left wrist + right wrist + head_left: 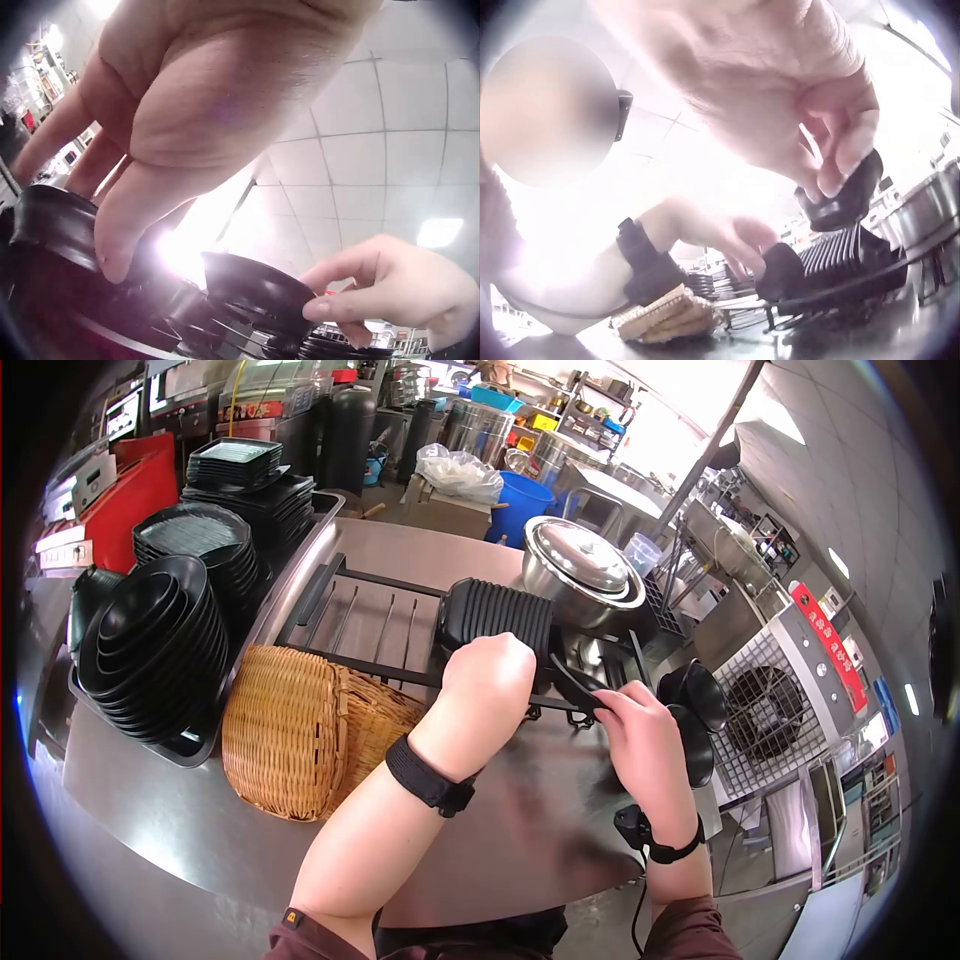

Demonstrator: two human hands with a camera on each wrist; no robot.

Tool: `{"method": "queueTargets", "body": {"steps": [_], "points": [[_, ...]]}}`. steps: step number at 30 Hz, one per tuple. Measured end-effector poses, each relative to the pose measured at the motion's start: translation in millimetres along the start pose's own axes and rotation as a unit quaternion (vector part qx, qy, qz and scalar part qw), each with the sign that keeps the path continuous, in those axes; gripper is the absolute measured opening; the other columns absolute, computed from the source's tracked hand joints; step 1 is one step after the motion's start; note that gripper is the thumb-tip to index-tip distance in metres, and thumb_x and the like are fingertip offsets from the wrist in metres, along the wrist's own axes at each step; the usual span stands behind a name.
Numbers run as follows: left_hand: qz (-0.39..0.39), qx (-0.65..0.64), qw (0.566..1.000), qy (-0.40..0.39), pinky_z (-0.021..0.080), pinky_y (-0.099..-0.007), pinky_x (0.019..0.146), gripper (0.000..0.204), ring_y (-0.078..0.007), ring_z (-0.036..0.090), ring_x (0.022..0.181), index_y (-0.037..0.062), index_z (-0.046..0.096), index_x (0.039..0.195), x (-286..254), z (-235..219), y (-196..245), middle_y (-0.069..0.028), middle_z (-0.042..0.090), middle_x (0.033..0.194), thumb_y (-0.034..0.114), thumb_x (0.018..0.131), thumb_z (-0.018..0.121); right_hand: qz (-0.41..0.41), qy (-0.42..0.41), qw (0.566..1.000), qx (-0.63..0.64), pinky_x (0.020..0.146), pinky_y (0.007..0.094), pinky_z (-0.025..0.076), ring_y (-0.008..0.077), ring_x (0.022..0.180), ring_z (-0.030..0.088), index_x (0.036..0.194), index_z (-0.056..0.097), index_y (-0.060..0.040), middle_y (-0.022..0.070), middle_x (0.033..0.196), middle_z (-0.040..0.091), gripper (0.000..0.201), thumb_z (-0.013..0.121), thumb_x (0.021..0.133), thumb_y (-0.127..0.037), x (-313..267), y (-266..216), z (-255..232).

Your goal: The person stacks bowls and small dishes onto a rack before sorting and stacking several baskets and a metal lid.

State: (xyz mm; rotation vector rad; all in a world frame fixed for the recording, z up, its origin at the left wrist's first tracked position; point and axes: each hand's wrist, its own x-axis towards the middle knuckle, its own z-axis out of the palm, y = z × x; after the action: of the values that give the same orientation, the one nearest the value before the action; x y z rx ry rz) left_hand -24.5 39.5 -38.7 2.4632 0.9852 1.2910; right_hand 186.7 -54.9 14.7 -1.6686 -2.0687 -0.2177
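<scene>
My right hand pinches the rim of a small black dish, thumb on one side and fingers on the other. It holds that dish just right of a row of black dishes standing on edge in a black wire rack. Over the near end of this row is my left hand, its fingers hidden in the head view. From the left wrist, its thumb and fingers show gripping another black dish. The right wrist view has this left-hand dish beside the rack.
A wicker basket lies left of the rack. Stacked black bowls and plates fill a tray at far left. Behind the rack stands a lidded steel pot. Black cups sit near the right edge, by a fan unit.
</scene>
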Motion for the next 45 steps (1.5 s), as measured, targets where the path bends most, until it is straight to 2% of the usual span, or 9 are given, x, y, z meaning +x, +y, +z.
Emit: {"method": "queueTargets", "body": {"steps": [8, 12, 16, 30, 33, 37, 39, 43, 45], "points": [[0.032, 0.039, 0.999, 0.009, 0.051, -0.0488, 0.067, 0.011, -0.0398, 0.061, 0.076, 0.0002, 0.053, 0.083, 1.7, 2.7, -2.9, -0.0188, 0.059, 0.079, 0.005, 0.093, 0.054, 0.001, -0.075, 0.996, -0.047, 0.082, 0.0448, 0.055, 0.0362, 0.093, 0.070, 0.114, 0.077, -0.0064, 0.0127, 0.103, 0.068, 0.022, 0.066, 0.095, -0.006, 37.1, -3.7, 29.1], [0.004, 0.041, 0.999, 0.002, 0.052, -0.0487, 0.067, 0.011, -0.0395, 0.062, 0.076, 0.0000, 0.055, 0.083, -0.2, 6.1, -2.5, -0.0192, 0.060, 0.079, 0.005, 0.093, 0.053, -0.037, -0.081, 0.990, 0.109, 0.091, 0.0458, 0.054, 0.0405, 0.103, 0.067, 0.120, 0.074, -0.0020, 0.0192, 0.107, 0.068, 0.028, 0.067, 0.092, -0.002, 49.7, 9.4, 64.2], [-0.003, 0.105, 0.994, -0.006, 0.052, -0.0484, 0.066, 0.012, -0.0397, 0.063, 0.076, 0.0000, 0.055, 0.083, -3.5, 13.8, -11.7, -0.0197, 0.060, 0.079, 0.005, 0.094, 0.053, -0.053, -0.075, 0.991, 0.101, 0.094, 0.0466, 0.054, 0.0392, 0.111, 0.067, 0.125, 0.070, 0.0005, 0.0176, 0.118, 0.067, 0.031, 0.066, 0.095, -0.005, 42.1, 3.6, 69.8], [0.042, 0.085, 0.995, -0.019, 0.052, -0.0496, 0.065, 0.008, -0.0391, 0.064, 0.079, 0.0011, 0.059, 0.096, 1.9, 15.6, -4.4, -0.0178, 0.061, 0.082, 0.007, 0.097, 0.054, -0.087, -0.012, 0.989, 0.121, 0.075, 0.0419, 0.059, 0.0342, 0.086, 0.071, 0.104, 0.073, -0.0045, 0.0110, 0.092, 0.072, 0.012, 0.070, 0.094, -0.012, -4.8, -22.1, -1.4], [0.043, 0.125, 0.991, 0.000, 0.052, -0.0485, 0.062, 0.007, -0.0378, 0.065, 0.075, 0.0008, 0.059, 0.093, 3.6, 24.1, -2.0, -0.0177, 0.060, 0.082, 0.006, 0.095, 0.055, -0.092, 0.062, 0.981, 0.156, 0.075, 0.0395, 0.060, 0.0303, 0.084, 0.074, 0.105, 0.074, -0.0042, 0.0117, 0.095, 0.076, 0.015, 0.073, 0.090, -0.005, -24.6, -6.3, -16.6], [0.016, 0.214, 0.976, -0.021, 0.053, -0.0478, 0.059, 0.008, -0.0364, 0.064, 0.068, -0.0001, 0.057, 0.089, 6.8, 23.6, 2.4, -0.0183, 0.059, 0.079, 0.006, 0.094, 0.055, 0.095, 0.272, 0.940, 0.182, 0.077, 0.0273, 0.053, 0.0128, 0.083, 0.068, 0.109, 0.072, -0.0016, 0.0067, 0.098, 0.072, 0.013, 0.067, 0.097, -0.001, -59.8, 52.0, -24.5], [0.016, 0.214, 0.976, -0.034, 0.053, -0.0477, 0.058, 0.009, -0.0360, 0.064, 0.066, -0.0002, 0.057, 0.087, 6.6, 21.0, 3.0, -0.0182, 0.058, 0.078, 0.005, 0.093, 0.055, 0.203, 0.323, 0.907, 0.175, 0.084, 0.0270, 0.050, 0.0113, 0.089, 0.059, 0.116, 0.067, -0.0030, 0.0027, 0.101, 0.062, 0.017, 0.065, 0.099, -0.003, -77.9, 88.1, -34.9], [0.008, 0.163, 0.986, -0.036, 0.054, -0.0474, 0.061, 0.012, -0.0368, 0.066, 0.071, -0.0013, 0.056, 0.087, 2.3, 18.7, 0.1, -0.0182, 0.059, 0.077, 0.007, 0.095, 0.055, 0.356, 0.324, 0.857, 0.183, 0.093, 0.0312, 0.048, 0.0131, 0.099, 0.059, 0.130, 0.060, -0.0050, 0.0030, 0.108, 0.064, 0.030, 0.065, 0.101, -0.013, -109.9, 145.2, -30.3], [-0.004, 0.124, 0.991, -0.042, 0.055, -0.0470, 0.066, 0.010, -0.0384, 0.067, 0.075, -0.0020, 0.057, 0.089, 2.8, 14.3, 4.0, -0.0192, 0.062, 0.080, 0.006, 0.094, 0.058, 0.462, 0.221, 0.784, 0.350, 0.093, 0.0368, 0.052, 0.0177, 0.103, 0.065, 0.134, 0.058, -0.0051, 0.0081, 0.118, 0.067, 0.035, 0.063, 0.102, -0.019, -117.8, 146.3, -27.2]]}}
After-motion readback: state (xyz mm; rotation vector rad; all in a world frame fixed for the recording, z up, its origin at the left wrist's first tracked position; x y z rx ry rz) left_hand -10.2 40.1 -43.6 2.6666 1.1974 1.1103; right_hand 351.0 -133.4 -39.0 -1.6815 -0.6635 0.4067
